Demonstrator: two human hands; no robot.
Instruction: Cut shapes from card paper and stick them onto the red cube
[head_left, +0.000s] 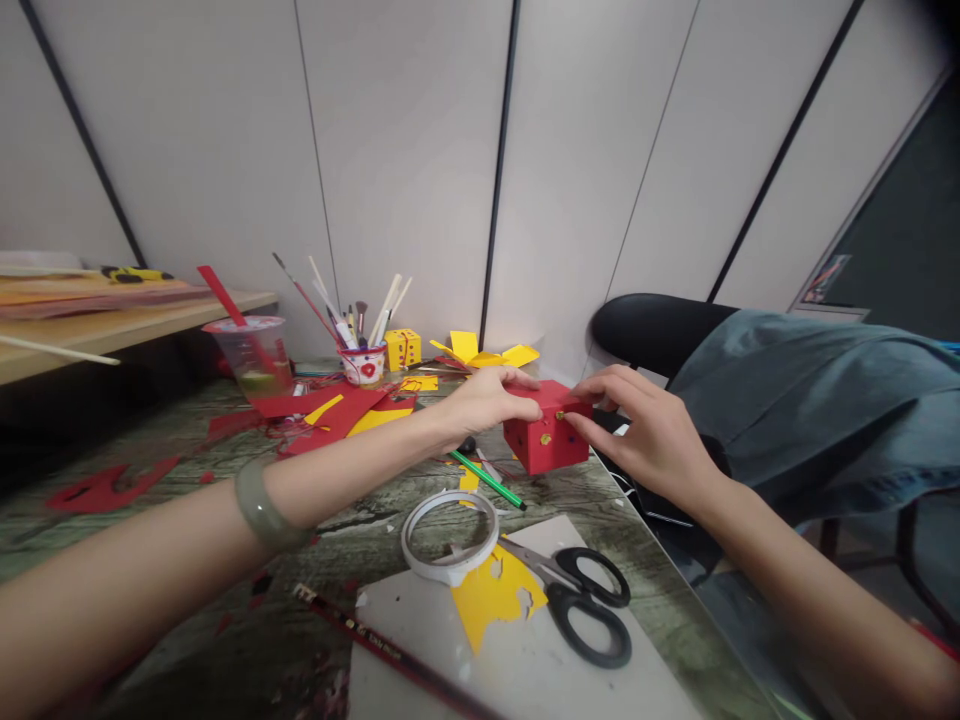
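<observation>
Your red box (551, 450) sits between your two hands, near the worktop's (337, 525) right edge; whether it rests there or is lifted slightly, you can't tell from this angle. Your left hand (499, 400) grips its upper left side, thumb along the front edge. Your right hand (649, 425) is narrowed, thumb and fingers at the opposite corner, by a small yellow piece (560, 414) (another yellow piece (545, 440) is on the front face). The step looks like setting or adjusting that piece; the next move calls for a steady left hold and light right fingertips. Just below your left hand is a green pen (489, 480); nearer you lie a white ring (448, 574) and black-handled scissors (556, 600). Beyond your left hand stand a brush cup (365, 370) and a yellow cube (403, 350).
</observation>
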